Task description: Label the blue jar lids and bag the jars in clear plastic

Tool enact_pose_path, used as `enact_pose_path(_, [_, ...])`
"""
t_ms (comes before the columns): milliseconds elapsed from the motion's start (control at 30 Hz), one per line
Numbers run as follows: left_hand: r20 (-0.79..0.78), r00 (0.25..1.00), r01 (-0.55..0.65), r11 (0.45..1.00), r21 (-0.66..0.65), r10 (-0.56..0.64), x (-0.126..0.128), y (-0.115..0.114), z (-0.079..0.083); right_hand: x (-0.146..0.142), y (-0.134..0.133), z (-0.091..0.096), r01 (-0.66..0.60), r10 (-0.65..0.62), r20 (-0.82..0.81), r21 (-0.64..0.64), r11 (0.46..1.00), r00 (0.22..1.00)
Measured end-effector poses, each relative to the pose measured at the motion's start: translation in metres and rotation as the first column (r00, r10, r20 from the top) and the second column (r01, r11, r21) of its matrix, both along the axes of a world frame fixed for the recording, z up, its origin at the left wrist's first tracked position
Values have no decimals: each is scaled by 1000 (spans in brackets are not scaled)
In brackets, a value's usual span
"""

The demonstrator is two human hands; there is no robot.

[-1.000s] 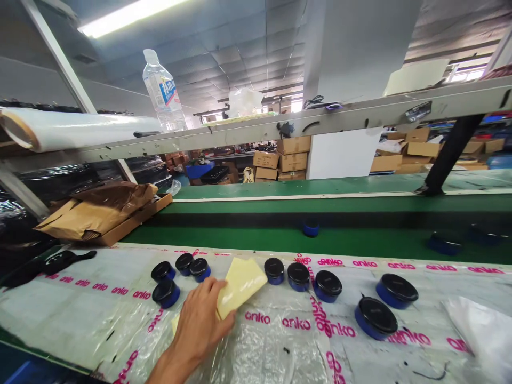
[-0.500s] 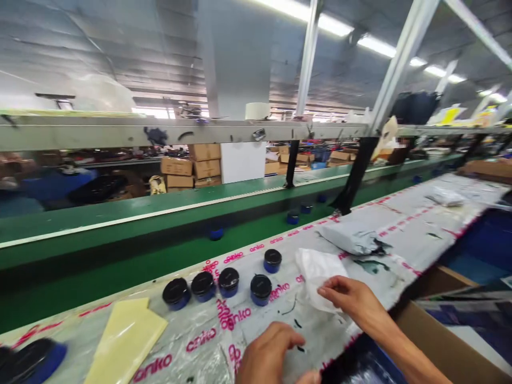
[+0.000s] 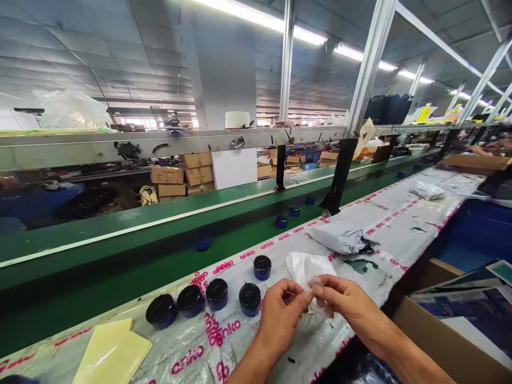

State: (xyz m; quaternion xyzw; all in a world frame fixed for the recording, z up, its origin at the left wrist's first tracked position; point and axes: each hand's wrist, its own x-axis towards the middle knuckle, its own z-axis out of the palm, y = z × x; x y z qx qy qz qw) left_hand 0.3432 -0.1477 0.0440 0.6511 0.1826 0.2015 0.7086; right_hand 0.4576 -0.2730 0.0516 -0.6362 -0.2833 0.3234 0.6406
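Note:
My left hand (image 3: 280,312) and my right hand (image 3: 350,298) meet at their fingertips, both closed in a pinch. Whatever sits between the fingers is too small or too hidden to make out. Just behind them, thin white sheets or bags (image 3: 306,265) lie on the covered bench, partly hidden by the hands. To the left of my hands stand several round blue containers with black lids, the nearest being one container (image 3: 250,298); another container (image 3: 262,267) stands farther back.
Yellow sheets (image 3: 108,352) lie at the bench's left. A white package (image 3: 338,237) rests beyond my hands. Blue containers, one a container (image 3: 281,221), sit on the green conveyor (image 3: 132,290). An open cardboard box (image 3: 440,338) stands at lower right, below the bench edge.
My left hand has risen from the lower edge and closed, meeting my right hand's fingertips. My right hand stays near the white sheets. The view has shifted slightly to the right.

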Motion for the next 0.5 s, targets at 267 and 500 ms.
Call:
enact_pose_path(267, [-52, 978, -194, 974, 120, 202, -12, 18, 9, -16, 35, 9, 136, -112, -161, 146, 980, 981])
enact_pose_path(500, [-9, 973, -226, 966, 128, 229, -12, 40, 13, -7, 70, 9, 265, -276, 42, 174, 948, 960])
